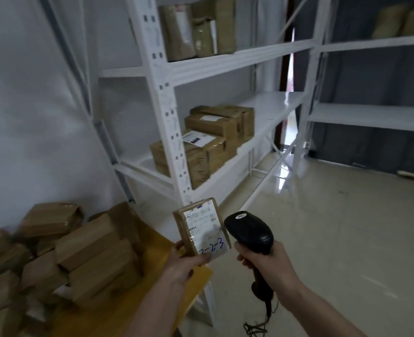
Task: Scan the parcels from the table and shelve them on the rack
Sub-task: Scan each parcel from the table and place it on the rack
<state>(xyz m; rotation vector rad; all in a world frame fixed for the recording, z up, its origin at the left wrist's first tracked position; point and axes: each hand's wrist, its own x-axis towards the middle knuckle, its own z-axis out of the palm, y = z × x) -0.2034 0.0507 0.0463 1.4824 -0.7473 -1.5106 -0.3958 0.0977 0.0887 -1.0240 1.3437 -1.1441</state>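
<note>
My left hand (186, 263) holds a small brown parcel (202, 227) upright by its lower end, its white label with blue handwriting facing me. My right hand (261, 261) grips the handle of a black barcode scanner (249, 231), whose head sits just right of the parcel. A heap of several brown parcels (79, 254) lies on the yellow table (157, 242) at lower left. The white rack (172, 132) stands straight ahead, with several parcels on its middle shelf (210, 139) and more on the upper shelf (196, 27).
The right half of the rack's middle shelf (274, 108) is bare. A second white rack (371, 115) stands at the right with bags on its top shelf. Pale tiled floor (346, 239) stretches to the right. The scanner's cable (261, 322) hangs below my right hand.
</note>
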